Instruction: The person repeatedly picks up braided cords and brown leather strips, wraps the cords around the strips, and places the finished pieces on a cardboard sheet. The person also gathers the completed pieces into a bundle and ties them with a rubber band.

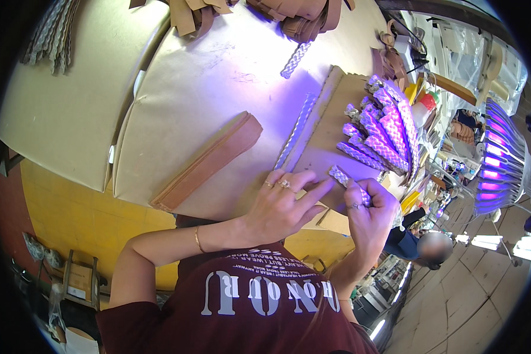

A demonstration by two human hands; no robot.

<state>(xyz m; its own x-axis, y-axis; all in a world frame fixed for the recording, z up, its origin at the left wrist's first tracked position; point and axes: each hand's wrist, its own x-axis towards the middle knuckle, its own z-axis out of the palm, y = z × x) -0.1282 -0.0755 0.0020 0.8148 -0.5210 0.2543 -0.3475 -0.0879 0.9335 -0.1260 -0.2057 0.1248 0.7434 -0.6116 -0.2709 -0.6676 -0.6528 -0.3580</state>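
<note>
the right hand [369, 215] is closed around one end of a short braided strip [348, 183], white and purple in the violet light, with a ring on one finger. the left hand [283, 206] lies beside it, fingers stretched out flat and narrow, the forefinger tip reaching the free end of the same braided strip; it wears rings and a thin bracelet at the wrist. both hands sit at the near edge of a cardboard sheet [330, 127] that rests on the paper-covered counter [218, 76]. further back on the cardboard sheet lies a heap of braided strips [383, 133], fanned out side by side and touching. one long braided strip [296, 130] lies along the left edge of the cardboard, and another short one [295, 59] lies alone near the far side of the counter. a flat tan stack of leather strips [209, 160] sits on the counter to the left of the hands, well apart from them. a lamp with violet bars [498, 156] glows at the right.
</note>
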